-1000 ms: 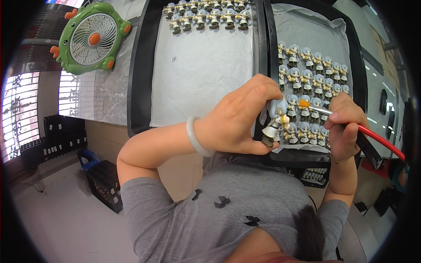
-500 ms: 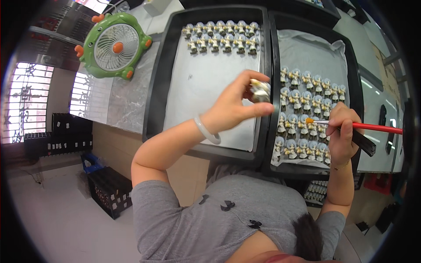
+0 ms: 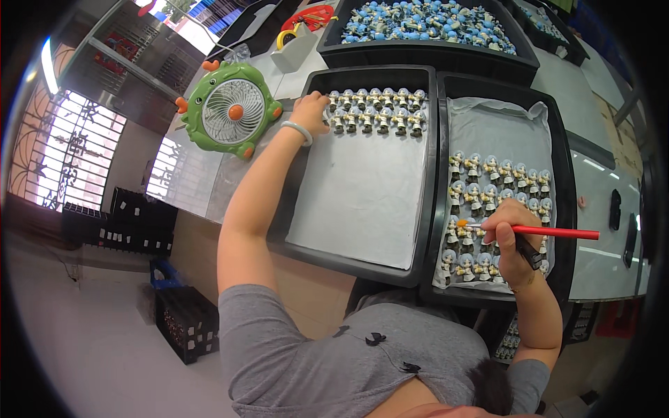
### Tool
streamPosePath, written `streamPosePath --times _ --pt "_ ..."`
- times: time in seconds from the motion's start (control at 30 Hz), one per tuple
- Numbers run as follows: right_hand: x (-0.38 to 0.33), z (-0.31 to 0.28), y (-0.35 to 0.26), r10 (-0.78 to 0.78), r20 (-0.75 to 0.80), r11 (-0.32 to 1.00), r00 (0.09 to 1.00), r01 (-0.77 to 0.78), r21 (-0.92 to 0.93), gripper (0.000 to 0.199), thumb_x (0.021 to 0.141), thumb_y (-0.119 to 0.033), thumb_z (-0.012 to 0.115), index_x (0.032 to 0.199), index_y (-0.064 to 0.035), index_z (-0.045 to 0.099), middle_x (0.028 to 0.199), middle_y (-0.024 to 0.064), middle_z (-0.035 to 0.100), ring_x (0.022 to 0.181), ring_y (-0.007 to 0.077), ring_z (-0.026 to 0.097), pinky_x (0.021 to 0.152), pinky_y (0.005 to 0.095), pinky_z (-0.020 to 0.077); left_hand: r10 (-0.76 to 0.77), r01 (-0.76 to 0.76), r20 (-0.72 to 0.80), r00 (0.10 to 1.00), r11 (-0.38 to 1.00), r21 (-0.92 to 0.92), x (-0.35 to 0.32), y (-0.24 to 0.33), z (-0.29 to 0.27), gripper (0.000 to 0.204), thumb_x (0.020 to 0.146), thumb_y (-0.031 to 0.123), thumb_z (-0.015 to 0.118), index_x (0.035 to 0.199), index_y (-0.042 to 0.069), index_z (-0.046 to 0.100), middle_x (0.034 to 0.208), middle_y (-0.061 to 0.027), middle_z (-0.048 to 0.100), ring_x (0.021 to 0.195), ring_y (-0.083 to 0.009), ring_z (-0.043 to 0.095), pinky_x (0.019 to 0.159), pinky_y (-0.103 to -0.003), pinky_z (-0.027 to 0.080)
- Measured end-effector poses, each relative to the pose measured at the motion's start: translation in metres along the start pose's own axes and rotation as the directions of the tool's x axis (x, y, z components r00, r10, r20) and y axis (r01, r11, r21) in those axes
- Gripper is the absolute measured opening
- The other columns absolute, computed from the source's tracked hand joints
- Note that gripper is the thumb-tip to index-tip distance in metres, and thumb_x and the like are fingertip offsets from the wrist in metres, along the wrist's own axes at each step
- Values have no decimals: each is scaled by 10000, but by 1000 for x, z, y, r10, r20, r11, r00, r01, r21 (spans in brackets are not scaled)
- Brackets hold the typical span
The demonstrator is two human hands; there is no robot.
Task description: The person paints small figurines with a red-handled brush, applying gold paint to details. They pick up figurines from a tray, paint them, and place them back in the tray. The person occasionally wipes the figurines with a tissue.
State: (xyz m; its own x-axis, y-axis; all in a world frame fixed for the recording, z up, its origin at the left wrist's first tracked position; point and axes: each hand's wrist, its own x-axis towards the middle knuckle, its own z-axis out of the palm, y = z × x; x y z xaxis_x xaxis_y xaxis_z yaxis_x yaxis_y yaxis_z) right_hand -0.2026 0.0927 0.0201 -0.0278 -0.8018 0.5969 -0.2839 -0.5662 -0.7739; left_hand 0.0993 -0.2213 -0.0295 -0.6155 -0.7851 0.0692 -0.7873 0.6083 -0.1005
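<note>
My left hand [image 3: 311, 111], with a pale bangle at the wrist, reaches to the far left corner of the left tray [image 3: 430, 174]. Its fingers are closed round a small figurine [image 3: 327, 121], mostly hidden by them, at the left end of the second row. Two rows of figurines [image 3: 383, 120] with pale blue hair lie beside it on white lining. Over the right tray [image 3: 563, 177], my right hand [image 3: 514, 237] grips a red-handled paintbrush [image 3: 557, 232], its orange bristles pointing left. A black object [image 3: 528, 252], kind unclear, sticks out below that hand. Several rows of similar figurines [image 3: 490, 171] lie beneath.
A green animal-shaped fan [image 3: 235, 111] stands left of the trays. Behind them, a black bin [image 3: 432, 56] holds many blue-and-white small parts. A yellow tape roll [image 3: 285, 40] sits at the back left. Black crates [image 3: 187, 324] stand on the floor.
My left hand has carried the figurine from the middle, between the trays, to the left tray's far left corner. My right hand has shifted left with the brush. The view now takes in more at the back.
</note>
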Motion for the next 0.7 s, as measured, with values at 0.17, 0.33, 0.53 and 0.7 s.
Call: streamPosePath --times 0.17,0.33,0.53,0.7 --pt "1 0 -7 -63 41 998 997 64 -28 211 846 -198 524 703 -55 584 556 23 517 492 143 443 468 262 328 -57 44 46 997 967 252 0 1 21 537 558 118 696 1062 110 512 1021 -59 510 1014 -232 474 903 -393 323" --pt "0 3 -11 -134 78 989 988 138 -47 157 816 -164 556 699 -63 580 587 28 536 476 178 440 452 277 337 -22 -5 76 997 942 337 5 -4 38 457 580 64 659 1011 104 511 978 -63 519 1001 -233 494 840 -368 353" --pt "0 5 -9 -148 93 987 985 153 -51 133 799 -156 571 702 -66 580 586 28 529 473 188 437 447 282 335 -25 1 66 998 940 342 10 -10 52 471 613 86 668 1052 99 497 1039 -97 513 1045 -250 493 951 -398 314" --pt "0 3 -10 -133 96 989 986 139 -59 126 791 -158 581 705 -67 584 585 30 527 473 190 438 444 284 335 15 -60 132 991 938 342 12 -7 38 646 550 198 752 1131 113 480 1081 -81 493 1105 -255 431 983 -408 277"
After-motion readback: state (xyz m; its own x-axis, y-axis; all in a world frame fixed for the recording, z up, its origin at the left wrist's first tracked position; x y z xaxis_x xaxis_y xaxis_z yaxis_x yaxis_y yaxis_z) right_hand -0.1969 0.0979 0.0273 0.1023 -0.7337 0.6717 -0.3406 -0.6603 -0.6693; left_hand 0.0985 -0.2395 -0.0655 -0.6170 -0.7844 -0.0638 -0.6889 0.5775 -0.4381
